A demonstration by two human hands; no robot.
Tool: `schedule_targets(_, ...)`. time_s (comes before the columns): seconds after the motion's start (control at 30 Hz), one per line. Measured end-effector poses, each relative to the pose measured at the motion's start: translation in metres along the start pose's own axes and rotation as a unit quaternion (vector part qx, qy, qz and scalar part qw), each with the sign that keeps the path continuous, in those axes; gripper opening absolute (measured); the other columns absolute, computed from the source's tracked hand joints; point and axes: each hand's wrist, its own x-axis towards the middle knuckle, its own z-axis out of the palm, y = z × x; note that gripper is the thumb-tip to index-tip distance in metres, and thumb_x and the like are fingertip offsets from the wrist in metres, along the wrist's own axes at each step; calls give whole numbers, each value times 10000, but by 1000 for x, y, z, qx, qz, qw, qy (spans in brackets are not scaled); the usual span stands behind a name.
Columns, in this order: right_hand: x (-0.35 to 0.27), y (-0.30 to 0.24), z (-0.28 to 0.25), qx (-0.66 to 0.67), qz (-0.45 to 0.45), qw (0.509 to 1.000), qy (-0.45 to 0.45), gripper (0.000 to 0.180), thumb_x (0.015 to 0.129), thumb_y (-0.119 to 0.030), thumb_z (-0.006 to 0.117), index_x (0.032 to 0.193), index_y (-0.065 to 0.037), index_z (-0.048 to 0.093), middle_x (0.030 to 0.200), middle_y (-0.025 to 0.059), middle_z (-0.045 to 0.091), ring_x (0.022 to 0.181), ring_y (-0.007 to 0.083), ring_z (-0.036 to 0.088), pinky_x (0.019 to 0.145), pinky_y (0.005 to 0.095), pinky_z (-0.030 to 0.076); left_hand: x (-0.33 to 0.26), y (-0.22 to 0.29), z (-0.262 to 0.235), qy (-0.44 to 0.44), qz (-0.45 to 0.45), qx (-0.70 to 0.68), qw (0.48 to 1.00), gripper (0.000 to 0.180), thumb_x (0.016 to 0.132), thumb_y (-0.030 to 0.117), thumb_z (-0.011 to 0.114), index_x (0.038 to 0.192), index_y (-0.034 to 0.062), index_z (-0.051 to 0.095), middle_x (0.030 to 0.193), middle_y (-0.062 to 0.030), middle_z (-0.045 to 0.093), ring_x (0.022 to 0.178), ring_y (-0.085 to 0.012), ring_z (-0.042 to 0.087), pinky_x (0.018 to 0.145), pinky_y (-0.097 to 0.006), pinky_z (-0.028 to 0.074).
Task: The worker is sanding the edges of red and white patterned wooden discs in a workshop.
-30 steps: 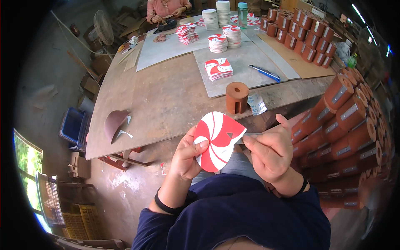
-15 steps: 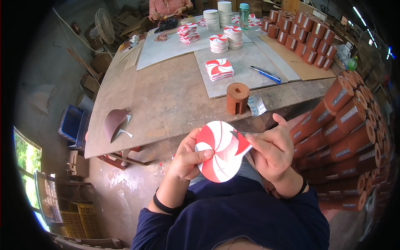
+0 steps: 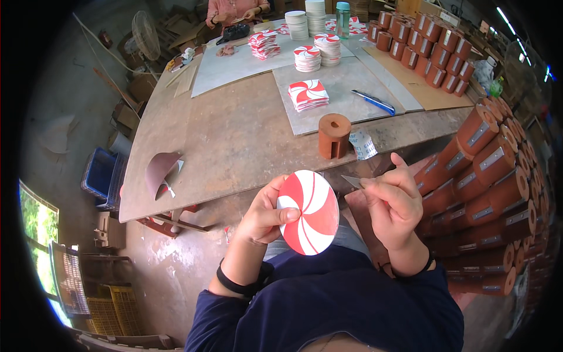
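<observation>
My left hand grips a round disc with a red and white swirl, its thumb pressed on the disc's centre. To the right of it, my right hand pinches a small pointed grey blade, whose tip points toward the disc without touching it. Past the hands, at the table's near edge, a brown slotted cylinder stands upright beside a crumpled printed piece of paper. Farther back sits a stack of square red and white swirl sheets.
A blue utility knife lies on a grey board. Stacked discs and a bottle stand behind. Brown cylinders are piled on the table and at my right. A brown curved piece lies left. Another person sits opposite.
The red and white corner piece between the disc and my right hand is gone from there. My right hand has drawn away to the right with the blade, leaving the disc's edge round.
</observation>
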Motion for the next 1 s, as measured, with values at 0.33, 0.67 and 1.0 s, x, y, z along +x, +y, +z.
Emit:
schedule_targets(0.33,-3,3,1,-7,-12,1000,-7,259,577,76,626,768,-99,636,642,-22,525,571,118,476,890,398,330,8,-8,-13,-31,-7,-71,997,485,634,-12,685,1064,18,464,963,-77,574,908,-166,553,816,-294,433)
schedule_targets(0.67,-6,3,-4,16,-57,998,-23,271,556,66,642,757,-115,638,662,-31,528,574,129,434,901,403,322,12,12,-34,-199,-1,160,967,340,602,1,724,874,24,520,871,-31,581,799,-96,530,730,-230,414)
schedule_targets(1.0,-15,-9,3,-26,-159,986,-46,332,539,39,695,765,-199,644,760,-93,495,719,98,452,903,425,343,15,4,-33,-159,-9,100,982,392,595,1,719,922,25,504,859,-25,574,796,-102,532,737,-237,418)
